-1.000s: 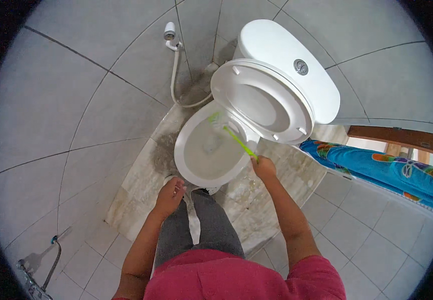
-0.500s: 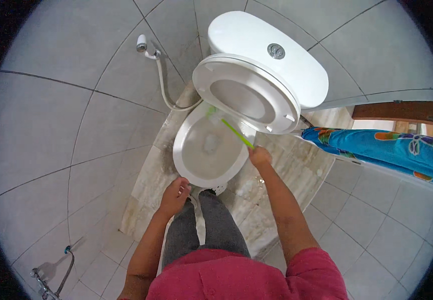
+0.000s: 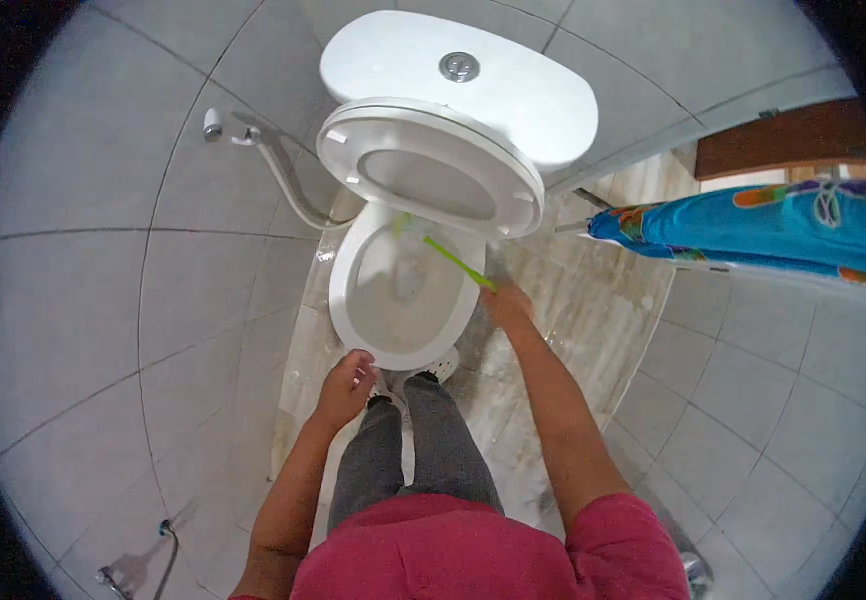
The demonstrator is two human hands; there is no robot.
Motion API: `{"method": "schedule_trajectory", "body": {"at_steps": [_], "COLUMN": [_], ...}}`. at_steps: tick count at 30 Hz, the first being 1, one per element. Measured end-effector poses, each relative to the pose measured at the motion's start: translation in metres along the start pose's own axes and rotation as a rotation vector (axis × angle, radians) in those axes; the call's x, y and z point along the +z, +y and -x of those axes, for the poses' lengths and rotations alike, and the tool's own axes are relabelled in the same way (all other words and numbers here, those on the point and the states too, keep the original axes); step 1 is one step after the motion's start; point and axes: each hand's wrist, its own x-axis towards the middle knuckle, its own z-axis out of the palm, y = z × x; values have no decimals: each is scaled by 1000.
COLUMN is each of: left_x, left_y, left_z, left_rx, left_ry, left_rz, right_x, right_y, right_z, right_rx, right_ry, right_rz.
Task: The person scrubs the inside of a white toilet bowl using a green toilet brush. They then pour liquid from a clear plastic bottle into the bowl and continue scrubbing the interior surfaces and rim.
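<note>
A white toilet bowl [image 3: 340, 312] stands ahead of me with its seat [image 3: 518, 200] raised against the tank. My right hand [image 3: 506, 302], slightly blurred, is closed round the end of a green toilet brush [image 3: 458, 263] at the bowl's right side. The brush slants across the bowl, and its pale green head is at the back left, under the inner rim. Beside the bowl's front left rim is my left hand [image 3: 346, 388], holding nothing, its fingers loosely bent and apart. Whether it touches the rim I cannot tell.
Behind the bowl rises the white tank [image 3: 383, 50] with a round flush button [image 3: 460, 67]. A hand sprayer [image 3: 213, 126] hangs on the left wall, its hose [image 3: 288, 185] running toward the toilet. Blue flowered cloth [image 3: 743, 225] hangs at right. The marbled floor [image 3: 593, 320] ends at an edge.
The view has shifted, so the toilet sits further left and appears squarer to me. My right hand remains on the brush, whose head stays at the bowl's back left.
</note>
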Motion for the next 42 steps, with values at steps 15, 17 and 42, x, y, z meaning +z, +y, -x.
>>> {"method": "schedule_trajectory", "body": {"at_steps": [15, 17, 42], "left_x": [15, 5, 6], "left_y": [29, 50, 143], "left_z": [-26, -44, -66], "left_rx": [168, 164, 674], "left_ry": [-66, 8, 561], "left_rz": [-60, -133, -925], "right_x": [91, 94, 77], "right_y": [90, 81, 64], "right_z": [55, 77, 81], "right_rx": [155, 124, 404], "right_ry": [-62, -120, -249], "right_rz": [-588, -618, -1322]}}
